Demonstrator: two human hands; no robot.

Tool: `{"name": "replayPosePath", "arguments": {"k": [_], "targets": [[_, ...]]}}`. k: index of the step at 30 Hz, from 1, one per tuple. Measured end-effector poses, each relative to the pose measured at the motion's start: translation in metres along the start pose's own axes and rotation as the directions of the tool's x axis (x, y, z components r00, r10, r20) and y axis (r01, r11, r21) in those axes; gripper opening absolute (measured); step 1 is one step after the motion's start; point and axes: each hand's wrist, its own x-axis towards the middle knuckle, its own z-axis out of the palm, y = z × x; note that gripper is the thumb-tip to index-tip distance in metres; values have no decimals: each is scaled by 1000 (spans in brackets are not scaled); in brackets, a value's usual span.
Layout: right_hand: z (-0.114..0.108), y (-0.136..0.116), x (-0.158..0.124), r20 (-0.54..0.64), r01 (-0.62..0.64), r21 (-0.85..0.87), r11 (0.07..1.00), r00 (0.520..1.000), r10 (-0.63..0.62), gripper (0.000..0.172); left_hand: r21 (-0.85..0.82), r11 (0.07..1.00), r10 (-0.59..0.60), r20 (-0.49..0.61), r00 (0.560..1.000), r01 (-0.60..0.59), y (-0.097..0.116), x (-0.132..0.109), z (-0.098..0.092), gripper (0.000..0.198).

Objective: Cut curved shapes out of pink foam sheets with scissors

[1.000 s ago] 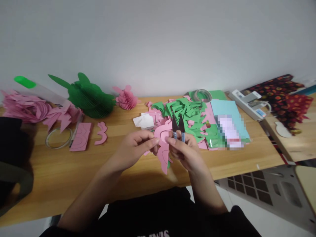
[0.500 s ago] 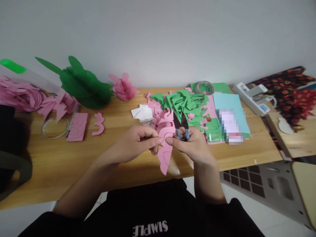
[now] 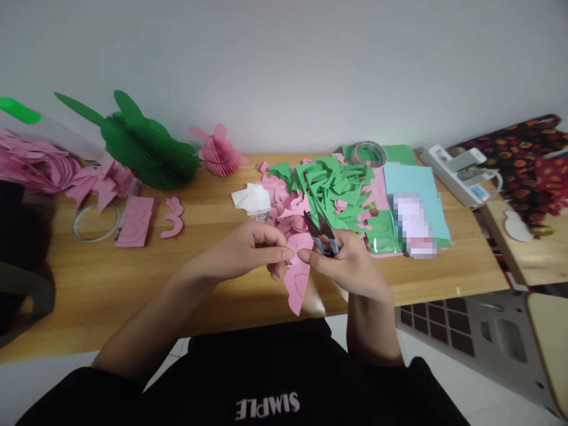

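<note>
Between thumb and fingers, my left hand (image 3: pixel 252 251) pinches a pink paper piece (image 3: pixel 296 284) with a wavy cut edge and a drawn curved line. My right hand (image 3: pixel 341 263) holds small scissors (image 3: pixel 323 234) with blue handles and dark blades, partly spread and pointing up and away. Its thumb also presses on the paper's right side. Just beyond the hands lies a heap of pink scraps (image 3: pixel 290 207) and green scraps (image 3: pixel 332 183). Part of the paper is hidden behind the fingers.
A green paper honeycomb figure (image 3: pixel 146 148) and a smaller pink one (image 3: pixel 220 155) stand by the wall. Left are a tape roll (image 3: pixel 96 223), a marked pink card (image 3: pixel 135 222) and a wavy cutout (image 3: pixel 173 218). Right are blue paper (image 3: pixel 426 189) and a power strip (image 3: pixel 461 174).
The scissors have tilted to the left, their tips nearer the top of the pink paper. Both hands keep nearly the same place, and the view has shifted slightly.
</note>
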Motion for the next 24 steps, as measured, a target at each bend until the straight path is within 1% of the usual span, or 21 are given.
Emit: {"name": "replayPosePath", "arguments": {"k": [3, 5, 8, 12, 15, 16, 18, 21, 23, 24], "targets": [[-1, 1, -2, -16, -30, -30, 999, 999, 29, 35, 15, 1000, -2, -3, 1000, 2, -1, 4, 1, 26], [-4, 2, -2, -60, -47, -52, 998, 997, 44, 33, 39, 999, 1, -22, 1000, 0, -2, 5, -1, 26], [-13, 6, -3, -181, -103, -84, 991, 980, 86, 31, 47, 999, -16, -57, 998, 19, -3, 5, -7, 23], [-27, 22, 3, -325, -172, -116, 978, 937, 126, 36, 40, 999, -17, -52, 999, 19, -4, 5, -14, 21], [-33, 35, 15, -393, -194, -294, 936, 917, 67, 36, 53, 998, 20, -94, 995, -15, -5, 10, -16, 23], [-34, 37, 19, -424, -199, -369, 908, 905, 26, 37, 63, 998, 31, -114, 993, -24, -6, 12, -16, 24], [-35, 39, 25, -492, -207, -454, 867, 869, -49, 35, 88, 995, 50, -147, 988, -37, -7, 17, -16, 27], [-35, 35, 30, -592, -211, -473, 855, 795, -132, 29, 138, 989, 80, -182, 980, -55, -8, 22, -17, 31], [-34, 30, 31, -642, -184, -438, 880, 749, -163, 22, 177, 982, 103, -189, 977, -69, -5, 24, -18, 31], [-34, 27, 31, -650, -154, -401, 903, 743, -162, 20, 202, 976, 116, -193, 974, -76, -4, 24, -18, 31]]}}
